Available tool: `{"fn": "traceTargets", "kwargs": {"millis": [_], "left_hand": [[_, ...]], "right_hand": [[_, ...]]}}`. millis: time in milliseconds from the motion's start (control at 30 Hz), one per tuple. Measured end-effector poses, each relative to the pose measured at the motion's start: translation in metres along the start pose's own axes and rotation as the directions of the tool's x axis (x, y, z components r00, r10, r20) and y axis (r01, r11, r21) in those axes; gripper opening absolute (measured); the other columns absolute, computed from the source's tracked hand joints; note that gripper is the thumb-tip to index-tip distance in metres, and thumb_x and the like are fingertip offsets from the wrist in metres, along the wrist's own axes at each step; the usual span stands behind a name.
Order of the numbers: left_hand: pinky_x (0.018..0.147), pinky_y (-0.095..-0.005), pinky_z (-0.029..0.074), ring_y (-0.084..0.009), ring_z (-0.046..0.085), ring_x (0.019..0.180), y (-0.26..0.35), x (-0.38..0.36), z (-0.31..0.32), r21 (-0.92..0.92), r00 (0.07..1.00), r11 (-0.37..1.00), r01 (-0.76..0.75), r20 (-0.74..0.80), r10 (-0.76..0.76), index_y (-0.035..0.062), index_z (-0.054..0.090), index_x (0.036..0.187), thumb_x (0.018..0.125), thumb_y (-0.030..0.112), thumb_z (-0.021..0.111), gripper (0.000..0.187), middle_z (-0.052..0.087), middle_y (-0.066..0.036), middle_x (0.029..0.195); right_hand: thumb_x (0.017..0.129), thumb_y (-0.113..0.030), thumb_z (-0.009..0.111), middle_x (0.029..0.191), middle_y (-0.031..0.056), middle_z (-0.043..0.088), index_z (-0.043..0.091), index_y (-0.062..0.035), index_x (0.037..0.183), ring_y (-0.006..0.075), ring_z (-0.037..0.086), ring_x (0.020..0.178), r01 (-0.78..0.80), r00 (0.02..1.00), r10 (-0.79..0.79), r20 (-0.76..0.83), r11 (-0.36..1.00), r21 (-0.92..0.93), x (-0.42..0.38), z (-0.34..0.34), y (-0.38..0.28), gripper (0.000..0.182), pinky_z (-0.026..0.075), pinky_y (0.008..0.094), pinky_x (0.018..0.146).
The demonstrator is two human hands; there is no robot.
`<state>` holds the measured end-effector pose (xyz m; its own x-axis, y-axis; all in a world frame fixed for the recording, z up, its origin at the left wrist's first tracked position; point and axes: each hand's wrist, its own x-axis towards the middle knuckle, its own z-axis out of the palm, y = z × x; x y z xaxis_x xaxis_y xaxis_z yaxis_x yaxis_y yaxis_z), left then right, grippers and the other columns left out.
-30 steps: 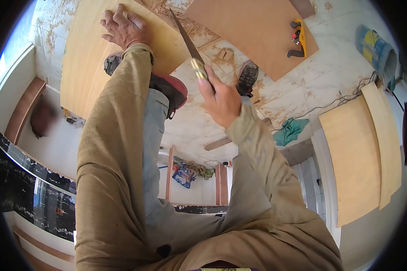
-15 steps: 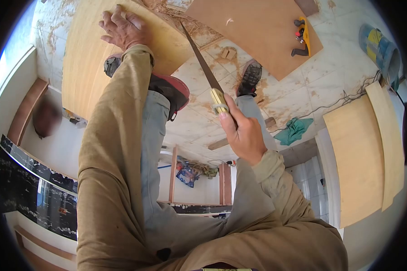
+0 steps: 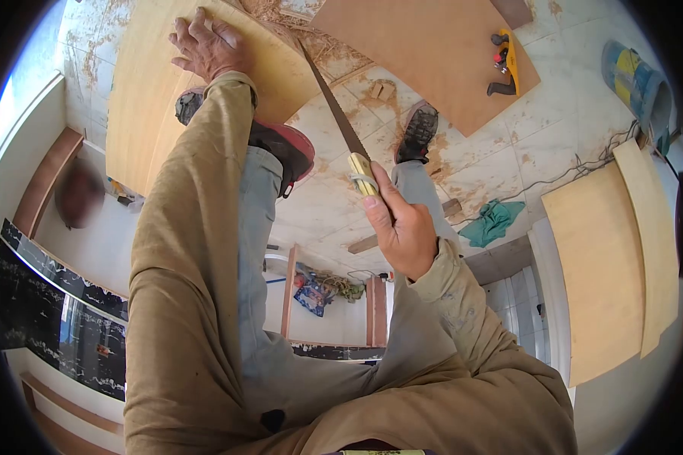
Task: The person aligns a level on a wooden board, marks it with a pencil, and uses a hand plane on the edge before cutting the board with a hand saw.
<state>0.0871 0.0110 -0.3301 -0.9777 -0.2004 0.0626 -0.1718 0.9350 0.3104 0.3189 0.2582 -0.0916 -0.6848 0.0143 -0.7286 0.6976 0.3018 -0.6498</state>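
My left hand lies spread and flat on a light wooden board at the upper left. My right hand is wrapped round the pale handle of a handsaw. The saw's narrow blade points up and away, its tip close to the board's right edge. A shoe is beside the board's lower edge, below my left hand.
A brown board with a yellow hand plane lies at the upper right. Sawdust covers parts of the tiles. A green cloth, a bucket and curved panels are on the right.
My right hand and the saw have shifted slightly left and towards me. My left hand stays on the board.
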Motion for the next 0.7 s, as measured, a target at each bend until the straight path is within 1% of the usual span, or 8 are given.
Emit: {"fn": "traceTargets", "kwargs": {"millis": [67,133,233,367,400,500,600,700], "left_hand": [[0.121,-0.0707,0.007,-0.0401,0.016,0.156,0.004,-0.001,0.002,-0.017,1.000,1.000,-0.001,0.004,0.001,0.0205,0.048,0.147,0.102,0.035,0.049,0.047,0.030,-0.011,0.163],[0.121,-0.0708,0.007,-0.0399,0.016,0.156,0.000,0.000,0.000,-0.016,1.000,1.000,-0.006,0.018,0.006,0.0206,0.048,0.147,0.102,0.035,0.049,0.047,0.030,-0.011,0.163],[0.121,-0.0705,0.006,-0.0398,0.015,0.156,0.000,0.001,0.001,0.005,0.999,1.000,0.014,0.029,-0.014,0.0201,0.047,0.148,0.102,0.036,0.048,0.048,0.029,-0.011,0.164],[0.121,-0.0708,0.005,-0.0397,0.014,0.157,0.000,0.000,0.001,-0.015,1.000,1.000,0.019,0.023,-0.019,0.0199,0.047,0.147,0.102,0.035,0.047,0.048,0.029,-0.012,0.163],[0.121,-0.0710,0.005,-0.0397,0.013,0.157,0.002,0.000,0.001,-0.022,0.999,1.000,0.022,0.024,-0.021,0.0200,0.047,0.147,0.102,0.035,0.047,0.047,0.028,-0.012,0.163],[0.121,-0.0711,0.005,-0.0398,0.013,0.157,0.002,-0.008,-0.001,-0.028,0.999,1.000,0.011,0.041,-0.010,0.0202,0.047,0.147,0.102,0.035,0.047,0.047,0.029,-0.012,0.163],[0.121,-0.0709,0.005,-0.0402,0.014,0.157,0.006,0.001,-0.003,-0.037,1.000,0.999,0.016,0.021,-0.015,0.0200,0.047,0.147,0.102,0.035,0.048,0.048,0.029,-0.012,0.163],[0.121,-0.0717,0.005,-0.0432,0.015,0.156,0.008,0.000,-0.001,-0.040,1.000,0.999,0.013,0.010,-0.012,0.0199,0.048,0.146,0.102,0.032,0.049,0.045,0.029,-0.013,0.163]], "right_hand": [[0.106,-0.039,0.056,0.069,0.0199,0.068,0.054,-0.0018,0.146,0.0350,0.069,0.059,-0.009,1.000,0.009,0.014,1.000,-0.026,0.009,0.007,0.001,0.055,0.052,0.0438,0.055],[0.105,-0.039,0.057,0.068,0.0211,0.068,0.055,-0.0016,0.145,0.0380,0.068,0.060,-0.024,0.999,0.024,0.031,0.999,-0.027,0.045,0.020,0.007,0.055,0.052,0.0459,0.055],[0.105,-0.038,0.057,0.068,0.0221,0.067,0.056,-0.0013,0.144,0.0411,0.066,0.059,0.062,0.997,-0.064,-0.051,0.997,-0.055,0.096,0.042,0.013,0.054,0.052,0.0481,0.055],[0.105,-0.041,0.053,0.071,0.0227,0.069,0.057,-0.0023,0.142,0.0433,0.067,0.062,0.056,0.994,-0.052,-0.095,0.998,0.042,0.024,0.021,0.006,0.053,0.054,0.0517,0.060],[0.105,-0.043,0.052,0.073,0.0224,0.070,0.057,-0.0018,0.143,0.0425,0.069,0.063,0.074,0.992,-0.072,-0.107,0.997,0.015,0.021,0.020,0.009,0.056,0.054,0.0514,0.060],[0.105,-0.042,0.054,0.073,0.0211,0.071,0.055,0.0002,0.145,0.0391,0.069,0.060,0.072,0.996,-0.077,-0.039,0.992,-0.102,0.098,0.044,0.017,0.058,0.054,0.0486,0.056],[0.105,-0.044,0.053,0.071,0.0218,0.070,0.055,0.0001,0.145,0.0393,0.070,0.061,0.056,0.997,-0.062,-0.053,0.991,-0.120,0.136,0.052,0.009,0.060,0.054,0.0499,0.057],[0.105,-0.046,0.050,0.072,0.0236,0.069,0.058,-0.0030,0.142,0.0422,0.069,0.065,-0.057,0.998,0.057,0.001,0.995,-0.078,0.040,0.023,0.003,0.058,0.054,0.0541,0.062]]}}
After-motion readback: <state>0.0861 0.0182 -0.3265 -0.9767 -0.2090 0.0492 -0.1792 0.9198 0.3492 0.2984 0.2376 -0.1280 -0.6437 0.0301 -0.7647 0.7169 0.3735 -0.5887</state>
